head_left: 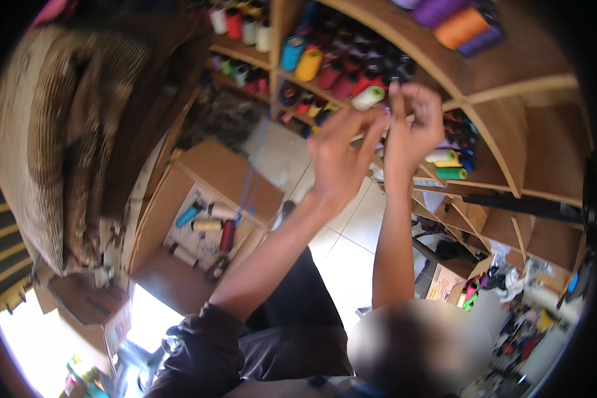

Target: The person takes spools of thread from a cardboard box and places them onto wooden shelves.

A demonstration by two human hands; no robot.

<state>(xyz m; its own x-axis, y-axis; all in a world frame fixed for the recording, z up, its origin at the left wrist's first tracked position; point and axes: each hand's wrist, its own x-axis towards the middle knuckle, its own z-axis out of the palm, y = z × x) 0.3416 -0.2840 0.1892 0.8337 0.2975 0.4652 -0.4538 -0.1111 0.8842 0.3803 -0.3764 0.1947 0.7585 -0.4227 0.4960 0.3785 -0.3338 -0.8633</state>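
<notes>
Blue thread [249,192], one thin strand, runs up to two raised hands, left hand [341,156] and right hand [411,126], fingers pinching it before wooden shelves [511,86] of spools.

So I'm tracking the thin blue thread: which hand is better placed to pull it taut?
Probably the left hand: the thin blue thread hangs on its side; the right hand pinches higher.

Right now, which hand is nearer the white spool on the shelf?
Left. The left hand is just below the white spool; the right hand is off to its right.
</notes>
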